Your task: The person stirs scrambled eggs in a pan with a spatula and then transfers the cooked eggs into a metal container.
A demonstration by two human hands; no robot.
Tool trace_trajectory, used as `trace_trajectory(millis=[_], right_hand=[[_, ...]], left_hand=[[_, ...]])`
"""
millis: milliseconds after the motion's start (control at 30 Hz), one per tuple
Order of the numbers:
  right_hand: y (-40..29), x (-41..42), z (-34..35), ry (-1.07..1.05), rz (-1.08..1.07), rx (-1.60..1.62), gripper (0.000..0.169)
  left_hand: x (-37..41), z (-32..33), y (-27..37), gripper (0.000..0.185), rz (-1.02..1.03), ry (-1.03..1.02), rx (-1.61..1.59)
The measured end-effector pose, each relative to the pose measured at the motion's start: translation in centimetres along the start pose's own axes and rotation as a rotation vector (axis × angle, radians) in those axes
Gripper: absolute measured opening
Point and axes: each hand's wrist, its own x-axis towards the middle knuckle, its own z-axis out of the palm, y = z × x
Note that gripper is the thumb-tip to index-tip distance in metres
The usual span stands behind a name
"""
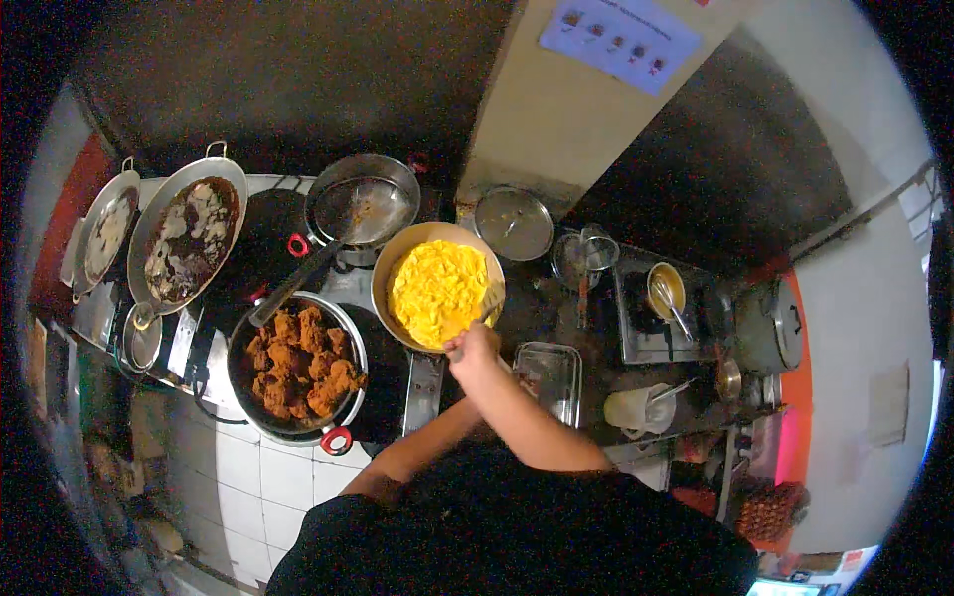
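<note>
Scrambled egg (440, 287), bright yellow and in soft folds, fills much of a round beige pan (384, 279) before me. My right hand (475, 343) is closed around a fork (490, 304), whose tines reach the egg at the pan's right side. My left forearm (428, 443) passes under the right one. Behind the right forearm, my left hand is almost wholly hidden near the pan's lower right; its grip cannot be seen.
Fried chicken pieces (305, 365) fill a red-handled pot at left, with tongs (298, 287) across its rim. Behind stands a pot (363, 190). Two oval pans (240, 246) lie far left. Rightward are a clear container (548, 380), a pitcher (641, 410) and a whisk (668, 294) in a bowl.
</note>
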Motion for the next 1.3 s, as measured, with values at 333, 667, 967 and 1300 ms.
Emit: trace_trajectory(millis=[333, 667, 967, 1300], right_hand=[[5.0, 7.9, 0.2, 0.277, -0.351, -0.268, 0.030], [-2.8, 10.6, -0.5, -0.312, -0.334, -0.962, 0.028], [-19.3, 4.6, -0.9, -0.889, -0.890, -2.103, 0.036], [-23.7, 9.4, 10.0, -1.118, -0.400, -2.862, 0.043]], left_hand=[[1.5, -0.4, -0.9, 0.030, -0.025, 0.021, 0.022], [1.6, -2.3, -2.2, 0.032, 0.008, 0.076, 0.006], [-3.8, -4.3, -1.9, 0.026, -0.072, 0.123, 0.057], [-13.7, -9.3, 0.5, 0.036, 0.205, 0.826, 0.504]])
